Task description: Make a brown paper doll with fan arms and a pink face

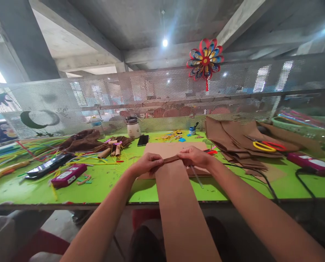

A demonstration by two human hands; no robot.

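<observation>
A long strip of brown paper [179, 203] runs from the table down over its front edge toward my lap. Its far end is folded over into a narrow darker band. My left hand [148, 163] pinches the left end of this fold between thumb and fingers. At the right end, my right hand [192, 155] grips the same fold, fingers closed. Beneath both hands lies a flat brown board or sheet [162, 148]. Just right of the strip, a thin clear stick [196, 177] rests on the table, and red-tipped pieces [211, 151] lie beyond my right hand.
Brown paper sheets [233, 138] are stacked at right, with yellow- and red-handled scissors [266, 146] on top. Nearby sits a purple box [312, 163] with a black cable. Leftward are another purple box [69, 175], a phone [49, 165], paper rolls [110, 150] and coloured strands. A mesh partition [151, 98] stands behind.
</observation>
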